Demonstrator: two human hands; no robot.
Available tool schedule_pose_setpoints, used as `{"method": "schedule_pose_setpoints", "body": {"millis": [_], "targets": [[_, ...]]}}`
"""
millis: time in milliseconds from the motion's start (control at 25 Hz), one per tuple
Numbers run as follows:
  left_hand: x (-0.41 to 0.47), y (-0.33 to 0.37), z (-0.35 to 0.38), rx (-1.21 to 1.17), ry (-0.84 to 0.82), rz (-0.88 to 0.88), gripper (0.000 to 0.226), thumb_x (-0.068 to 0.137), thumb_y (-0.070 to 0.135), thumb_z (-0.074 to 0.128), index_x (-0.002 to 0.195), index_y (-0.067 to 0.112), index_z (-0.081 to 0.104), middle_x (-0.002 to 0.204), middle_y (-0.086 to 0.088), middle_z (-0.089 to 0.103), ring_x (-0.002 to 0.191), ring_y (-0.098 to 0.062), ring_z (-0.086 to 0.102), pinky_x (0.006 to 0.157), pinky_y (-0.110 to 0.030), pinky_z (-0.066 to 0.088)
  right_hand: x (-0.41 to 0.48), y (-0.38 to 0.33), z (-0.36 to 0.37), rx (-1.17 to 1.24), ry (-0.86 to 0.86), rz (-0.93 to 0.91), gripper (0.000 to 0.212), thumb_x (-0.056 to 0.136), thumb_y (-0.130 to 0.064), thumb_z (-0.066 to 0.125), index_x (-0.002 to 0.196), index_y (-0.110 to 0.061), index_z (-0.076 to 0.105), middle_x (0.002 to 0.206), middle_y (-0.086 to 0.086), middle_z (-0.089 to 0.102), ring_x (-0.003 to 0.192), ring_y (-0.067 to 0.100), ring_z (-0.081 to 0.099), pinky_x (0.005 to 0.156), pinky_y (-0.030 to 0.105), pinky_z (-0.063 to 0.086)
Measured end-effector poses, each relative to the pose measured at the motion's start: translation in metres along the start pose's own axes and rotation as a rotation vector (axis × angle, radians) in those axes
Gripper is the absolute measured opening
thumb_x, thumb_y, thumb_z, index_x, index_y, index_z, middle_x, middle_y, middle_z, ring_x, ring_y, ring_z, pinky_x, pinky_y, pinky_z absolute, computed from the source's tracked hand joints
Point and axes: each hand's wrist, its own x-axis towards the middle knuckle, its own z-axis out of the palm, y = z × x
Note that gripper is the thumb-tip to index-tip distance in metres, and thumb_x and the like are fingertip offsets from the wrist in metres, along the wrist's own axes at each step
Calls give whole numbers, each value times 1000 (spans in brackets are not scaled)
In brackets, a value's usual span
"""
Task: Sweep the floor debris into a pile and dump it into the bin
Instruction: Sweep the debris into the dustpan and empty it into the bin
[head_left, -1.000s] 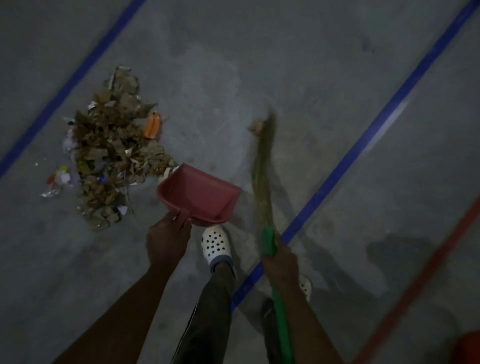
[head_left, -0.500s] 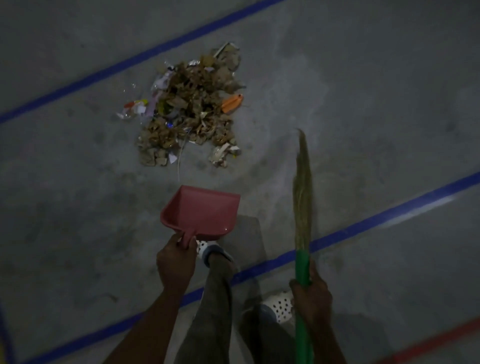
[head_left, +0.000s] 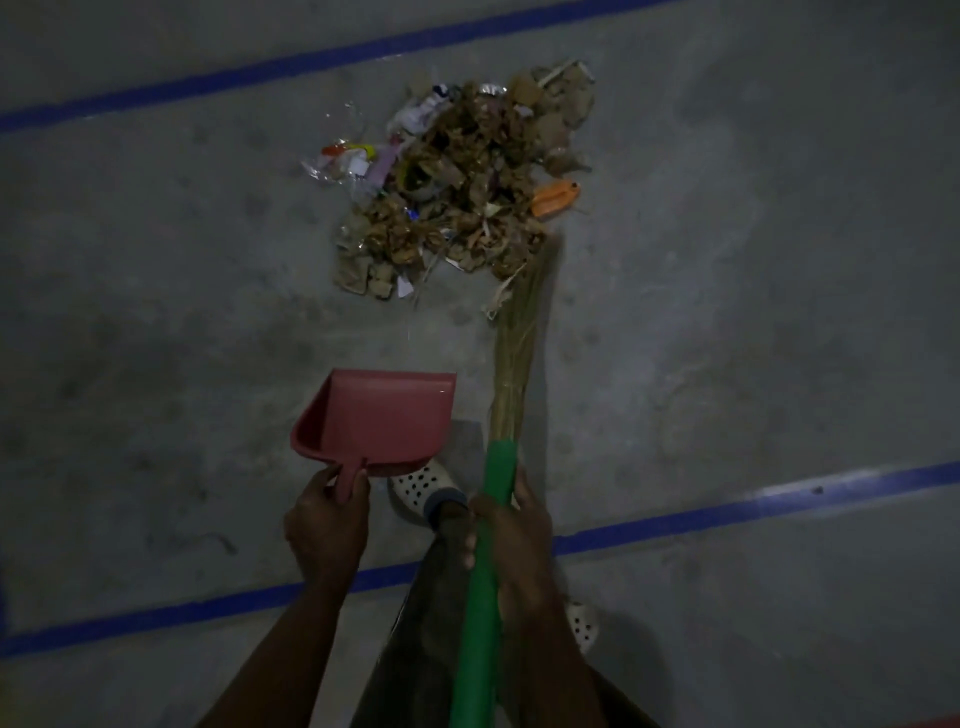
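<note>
So: dustpan and broom in hand, the swept heap waiting on the floor ahead.
The left hand is curled round the short stem of the red plastic dustpan, whose open mouth faces the heap of brown leaf scraps, torn paper and clear wrappers. That heap lies apart from the pan, farther up the floor, with an orange plastic piece at its right edge. The stuff looks light, dry and loose (likely to scatter under a hard stroke), so short, gentle strokes should suit it. The straw broom with a green handle touches the heap's near right corner with its tips. The right hand is clamped on the handle just below the bristles, a good hold for control. The grey concrete floor is dim and crossed by blue tape lines; no bin shows.
</note>
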Motion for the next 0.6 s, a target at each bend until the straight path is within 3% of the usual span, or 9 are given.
{"method": "schedule_pose_setpoints", "body": {"millis": [80, 160, 240, 280, 400, 520, 600], "targets": [[22, 12, -16, -12, 16, 5, 28, 84, 24, 75, 106, 7, 72, 80, -17, 73, 75, -32, 69, 67, -29, 42, -33, -14, 6, -110, 40, -93, 61, 92, -6, 65, 139, -43, 50, 88, 6, 75, 62, 24, 69, 56, 38, 60], [44, 24, -32, -38, 29, 5, 29, 83, 25, 75, 106, 9, 72, 82, -18, 73, 77, -34, 70, 70, -34, 48, -62, -35, 8, -215, 49, -182, 66, 92, -10, 68, 147, -38, 44, 108, 2, 74, 80, 13, 73, 70, 30, 62], [61, 31, -41, -56, 50, -15, 28, 82, 25, 76, 106, 10, 73, 83, -18, 73, 77, -33, 70, 70, -35, 49, -71, -58, 12, -286, 4, -248, 71, 92, -7, 69, 146, -41, 36, 105, -4, 72, 74, 4, 71, 64, 19, 57], [66, 32, -43, -71, 71, -32, 28, 81, 24, 77, 105, 10, 73, 83, -17, 73, 77, -32, 69, 70, -35, 49, -67, -68, 17, -350, -26, -262, 72, 92, -8, 69, 143, -46, 33, 105, -3, 72, 74, 6, 70, 65, 21, 58], [81, 20, -34, -103, 140, -95, 26, 82, 27, 75, 104, 12, 74, 85, -14, 74, 77, -29, 69, 70, -33, 49, -21, -90, 50, -686, -165, -310, 74, 88, -25, 67, 146, -54, 31, 121, -1, 68, 101, 18, 69, 85, 29, 58], [106, -9, -6, -91, 189, -166, 27, 82, 30, 74, 104, 13, 73, 87, -16, 73, 80, -32, 69, 71, -36, 51, 50, -95, 89, -924, -345, -314, 74, 89, -19, 65, 154, -39, 35, 105, -4, 65, 84, 9, 62, 64, 5, 43], [124, -31, 12, 0, 220, -242, 29, 82, 31, 72, 105, 14, 73, 91, -17, 73, 83, -36, 68, 72, -38, 52, 102, -96, 110, -1074, -405, -315, 72, 89, -17, 66, 154, -26, 38, 111, 6, 66, 91, 19, 64, 69, 13, 47]]}}
